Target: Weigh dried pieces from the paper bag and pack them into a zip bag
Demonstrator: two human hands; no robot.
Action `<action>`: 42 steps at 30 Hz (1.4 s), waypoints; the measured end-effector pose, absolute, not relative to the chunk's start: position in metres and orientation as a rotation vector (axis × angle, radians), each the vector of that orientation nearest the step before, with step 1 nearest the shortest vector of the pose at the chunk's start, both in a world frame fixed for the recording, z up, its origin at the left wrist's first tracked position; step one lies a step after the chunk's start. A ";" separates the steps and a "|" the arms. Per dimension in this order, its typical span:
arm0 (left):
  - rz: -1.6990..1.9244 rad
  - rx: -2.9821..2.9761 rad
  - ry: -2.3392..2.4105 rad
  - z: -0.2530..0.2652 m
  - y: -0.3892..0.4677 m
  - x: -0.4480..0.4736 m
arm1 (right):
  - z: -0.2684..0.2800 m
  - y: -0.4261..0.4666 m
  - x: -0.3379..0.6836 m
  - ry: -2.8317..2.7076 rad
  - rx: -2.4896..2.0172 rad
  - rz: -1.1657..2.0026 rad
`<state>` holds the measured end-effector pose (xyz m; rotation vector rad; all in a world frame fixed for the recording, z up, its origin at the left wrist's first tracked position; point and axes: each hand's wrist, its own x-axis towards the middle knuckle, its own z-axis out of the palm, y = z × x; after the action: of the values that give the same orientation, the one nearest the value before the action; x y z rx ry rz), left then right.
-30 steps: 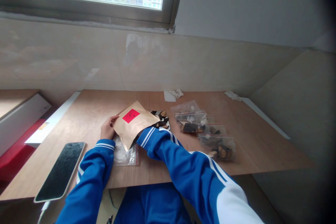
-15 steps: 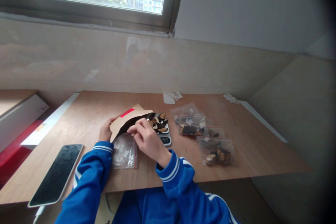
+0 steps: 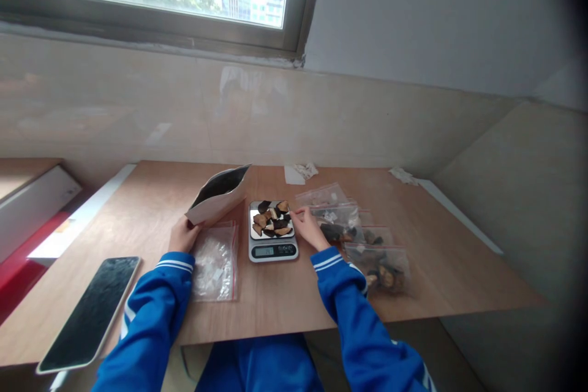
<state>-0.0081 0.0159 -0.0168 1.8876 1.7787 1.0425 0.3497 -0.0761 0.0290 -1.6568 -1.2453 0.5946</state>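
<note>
A kitchen scale (image 3: 274,251) stands in the middle of the table, its plate covered with several dried slices (image 3: 271,220), dark on the outside and tan inside. My right hand (image 3: 309,226) is at the plate's right edge, fingertips drawn together by the slices; whatever they may hold is too small to make out. My left hand (image 3: 184,234) grips a kraft paper pouch (image 3: 218,208) by its near left corner. The pouch's dark mouth gapes upward and its contents are hidden. Below it lies a pile of clear zip bags (image 3: 215,263), close to my left hand.
Several zip bags (image 3: 379,266) holding dark pieces overlap to the right of the scale. A phone (image 3: 92,309) with a cable lies at the table's left front. Crumpled tissue (image 3: 306,170) and a white paper (image 3: 294,176) rest at the back edge, near the wall.
My right hand has moved from the pouch's mouth to the right side of the scale. The pouch has tipped back more upright, still in my left hand, uncovering the scale.
</note>
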 end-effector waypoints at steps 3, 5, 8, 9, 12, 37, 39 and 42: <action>1.032 1.884 1.787 -0.016 0.015 -0.008 | 0.031 -0.068 0.347 -1.273 -1.666 0.613; 1.032 1.881 1.786 -0.015 0.015 -0.008 | 0.033 -0.067 0.347 -1.282 -1.668 0.616; 1.023 1.868 1.792 -0.014 0.014 -0.007 | 0.034 -0.077 0.355 -1.279 -1.675 0.601; 1.016 1.866 1.795 -0.013 0.013 -0.007 | 0.033 -0.083 0.358 -1.267 -1.686 0.582; 0.994 1.857 1.806 -0.014 0.013 -0.007 | 0.026 -0.111 0.370 -1.218 -1.742 0.537; 0.983 1.829 1.829 -0.011 0.012 -0.006 | -0.019 -0.197 0.368 -1.222 -1.847 0.279; 0.989 1.826 1.826 -0.011 0.012 -0.005 | -0.019 -0.196 0.367 -1.202 -1.815 0.286; 1.002 1.827 1.818 -0.012 0.012 -0.006 | -0.019 -0.188 0.363 -1.082 -1.721 0.384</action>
<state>-0.0056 0.0119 -0.0117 1.8269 1.8175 1.0021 0.3631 -0.1875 -0.0190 -1.7210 -1.0820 0.3840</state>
